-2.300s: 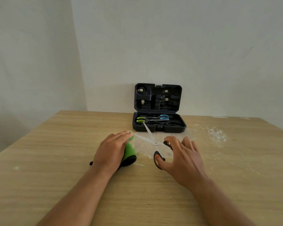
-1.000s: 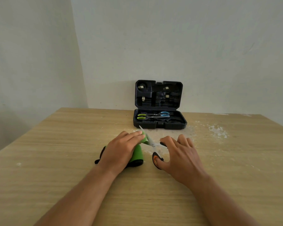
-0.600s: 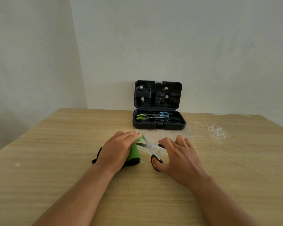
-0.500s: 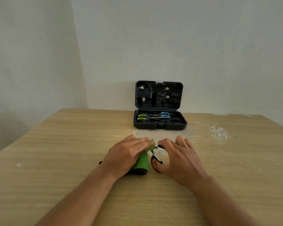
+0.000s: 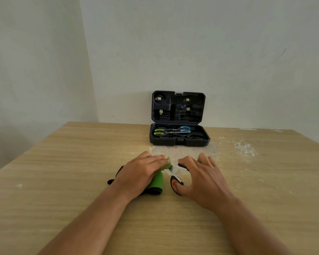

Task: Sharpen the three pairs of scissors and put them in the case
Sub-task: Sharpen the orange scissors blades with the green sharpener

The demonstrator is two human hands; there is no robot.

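Orange-and-black scissors (image 5: 175,183) lie on the desk (image 5: 63,172) near its middle, handles toward the near edge, blades running into the green sharpener (image 5: 157,181) just to their left. The right hand (image 5: 201,178) holds the handles: the thumb is through the nearer loop, and a finger curls over the farther loop. The left hand (image 5: 140,172) lies palm-down over the sharpener, its fingers wrapped over the top and pressing it to the desk; a black base shows at the near end of the sharpener and beside the wrist.

One dark case (image 5: 179,141) stands open at the far edge of the desk, right of centre, its lid (image 5: 178,106) upright against the wall (image 5: 210,52). The lower tray holds two pairs: green-handled scissors (image 5: 159,132) with loops toward the left, and blue-handled scissors (image 5: 185,129) with loops toward the right, blades crossing at mid-tray. The moulded recesses of the lid hold small pale clips; their number cannot be told.

Count: three pairs of scissors, two in the case, one on the desk; one sharpener.

White scuffed patches (image 5: 245,148) mark the desk surface to the right of the case and between the case and the hands.
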